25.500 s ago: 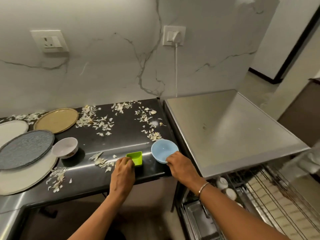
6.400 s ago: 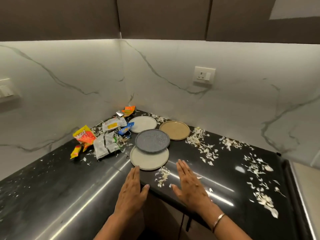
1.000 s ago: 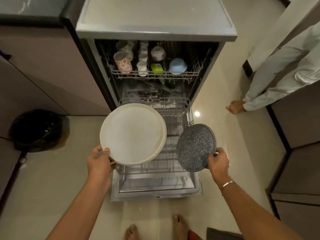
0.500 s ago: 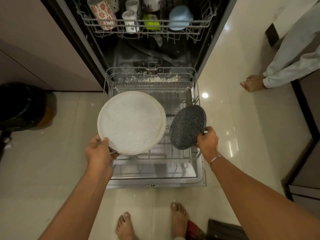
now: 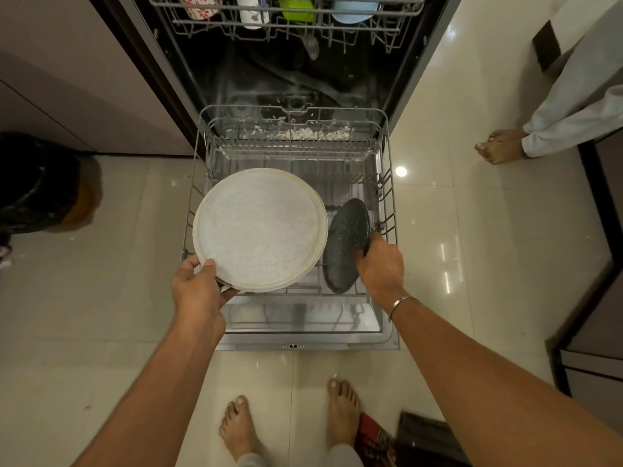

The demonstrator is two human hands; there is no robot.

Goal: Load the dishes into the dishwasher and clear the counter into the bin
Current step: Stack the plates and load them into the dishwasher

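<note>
The dishwasher stands open with its lower rack (image 5: 387, 183) pulled out below me. My left hand (image 5: 197, 291) grips the near edge of a large white plate (image 5: 258, 229), held nearly flat over the rack's left side. My right hand (image 5: 381, 264) grips a dark speckled plate (image 5: 345, 244) by its right edge, tilted on edge and down among the rack's wires on the right. The upper rack (image 5: 286, 26) holds mugs, a green cup (image 5: 298, 10) and a blue bowl (image 5: 354, 10).
A black bin (image 5: 37, 183) sits on the floor at the left beside the cabinet. White scraps (image 5: 303, 133) lie at the back of the lower rack. Another person's foot (image 5: 499, 146) stands on the tiles at the right. My bare feet are below the dishwasher door.
Both plates have come down toward the lower rack. The dark plate has turned more on edge and dropped between the rack wires; the white plate has sunk lower over the left side.
</note>
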